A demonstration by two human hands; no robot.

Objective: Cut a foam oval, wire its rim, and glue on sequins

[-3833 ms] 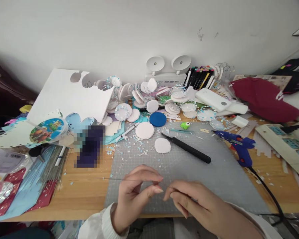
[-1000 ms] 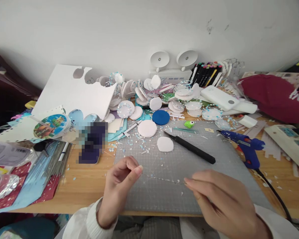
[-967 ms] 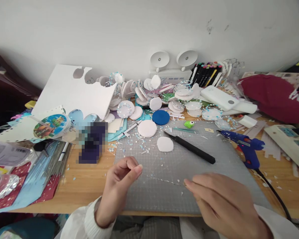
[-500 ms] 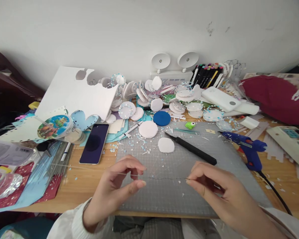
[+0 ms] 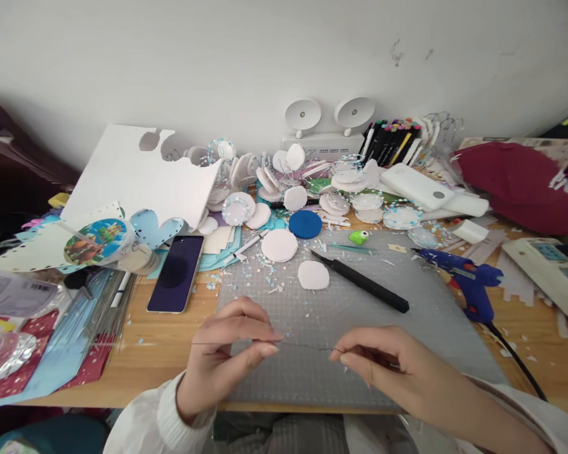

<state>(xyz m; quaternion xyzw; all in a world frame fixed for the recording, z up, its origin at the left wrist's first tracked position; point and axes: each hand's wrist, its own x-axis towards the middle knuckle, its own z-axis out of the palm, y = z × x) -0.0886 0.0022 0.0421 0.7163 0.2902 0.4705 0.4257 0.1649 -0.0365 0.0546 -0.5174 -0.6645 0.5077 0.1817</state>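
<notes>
A thin wire stretches level between my hands, low over the grey cutting mat. Its middle stretch looks kinked, and a long straight tail runs off to the left past my wrist. My left hand has thumb and fingertips closed on the wire. My right hand pinches it near its right end; the tip itself is hidden by the fingers. Beyond the hands lie two white foam discs, a blue round lid and a black pen-shaped cutting tool.
A phone and a bundle of wires lie at left. To the right rests a blue glue gun with its cord. White discs, some ringed with blue dots, crowd the back near markers. A green punch sits on the mat.
My left thumb and fingers, earlier apart around the wire, have closed on it. My right hand has moved left and slightly down, narrowing the gap between the hands.
</notes>
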